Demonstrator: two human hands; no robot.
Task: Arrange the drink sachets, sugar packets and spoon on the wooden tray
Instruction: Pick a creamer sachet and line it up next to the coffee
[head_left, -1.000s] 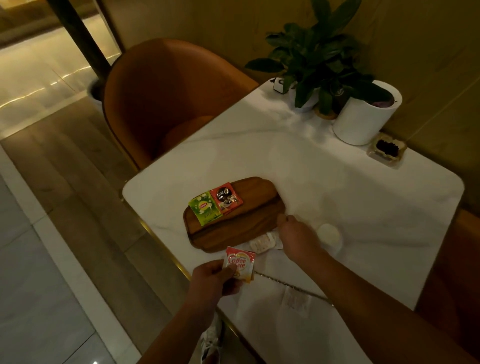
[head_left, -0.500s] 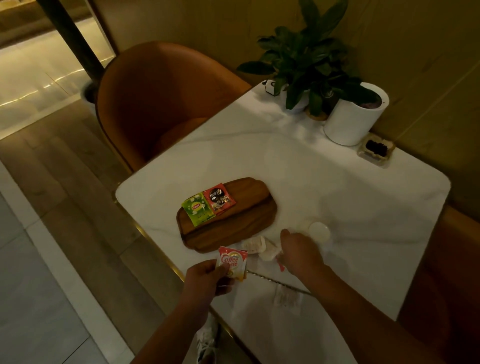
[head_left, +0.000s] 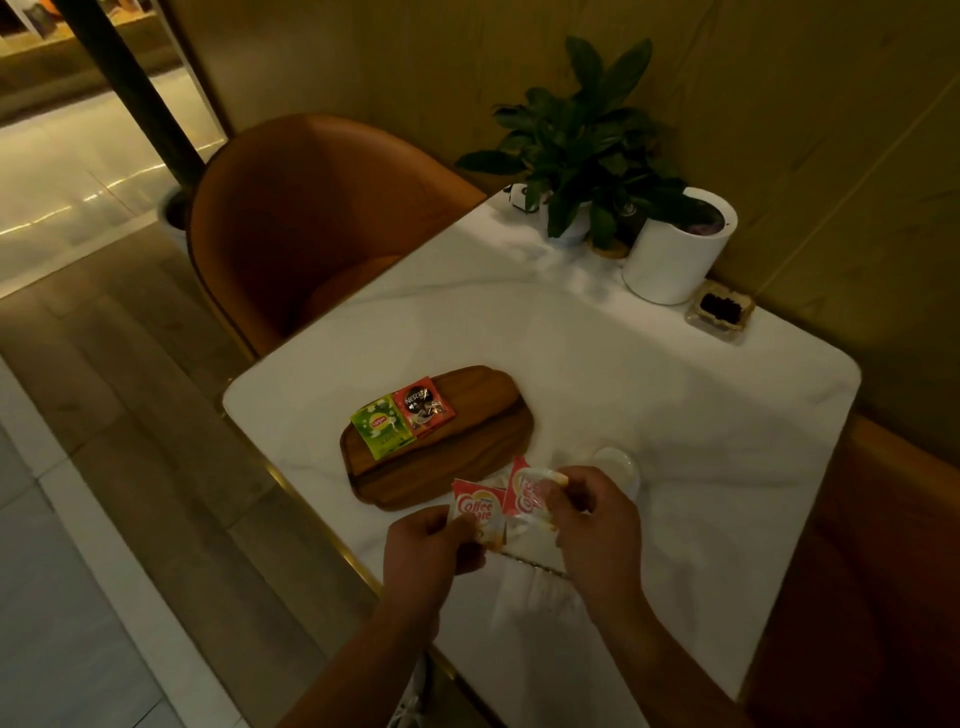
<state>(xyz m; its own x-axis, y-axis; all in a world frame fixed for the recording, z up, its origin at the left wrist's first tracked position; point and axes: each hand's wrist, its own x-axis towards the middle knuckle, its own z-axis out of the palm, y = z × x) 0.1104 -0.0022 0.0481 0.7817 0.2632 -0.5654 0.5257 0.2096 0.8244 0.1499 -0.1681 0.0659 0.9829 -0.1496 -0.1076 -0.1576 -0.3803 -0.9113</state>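
Observation:
A dark wooden tray (head_left: 467, 457) lies on the white table (head_left: 571, 353), near its left edge. On the tray's far left end sit a green Lipton tea sachet (head_left: 383, 426) and, beside it, a red Nescafe sachet (head_left: 423, 410). My left hand (head_left: 431, 551) holds a red and white Coffee-mate sachet (head_left: 479, 512) just in front of the tray. My right hand (head_left: 592, 530) holds a second Coffee-mate sachet (head_left: 527, 491) right beside the first. A thin metal spoon handle (head_left: 535, 564) shows on the table under my hands; white packets beneath them are mostly hidden.
A small round white lid (head_left: 615, 465) lies right of my hands. At the table's far end stand a potted plant (head_left: 582, 150), a white cylinder container (head_left: 675, 249) and a small tray with dark contents (head_left: 719, 310). An orange chair (head_left: 311, 223) stands left of the table.
My right hand has picked a second Coffee-mate sachet off the table and raised it beside the one in my left hand. The camera has shifted, so the table sits further right.

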